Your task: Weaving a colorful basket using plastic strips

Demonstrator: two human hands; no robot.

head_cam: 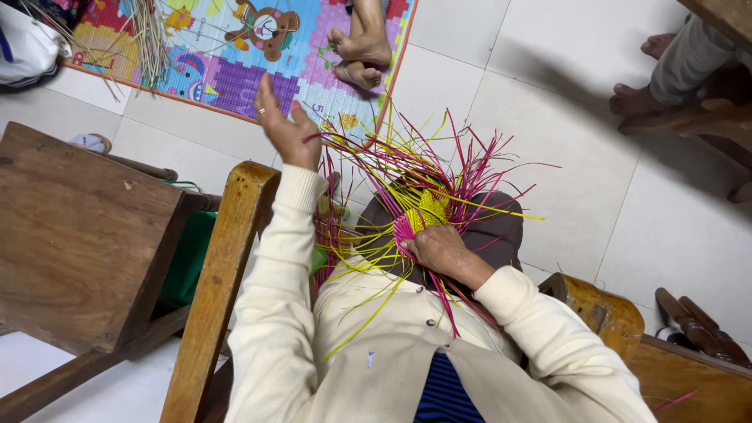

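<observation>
my right hand (439, 249) clamps the woven pink-and-yellow basket base (419, 215) on my lap; left hand (283, 125) raised, pinching a pink strand (352, 143)

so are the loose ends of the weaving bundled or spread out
Spread: the pink and yellow strips fan outward from the woven centre under the right hand.

Domestic living space used for handcraft. Large pale glazed floor tiles (470, 86), a colourful foam children's play mat with cartoon animals (227, 55) and the bare feet of another person (359, 56) resting on it indicate a home. Worn wooden chairs (78, 235) and loose pink and yellow weaving strips (423, 184) suggest informal household craftwork.
</observation>
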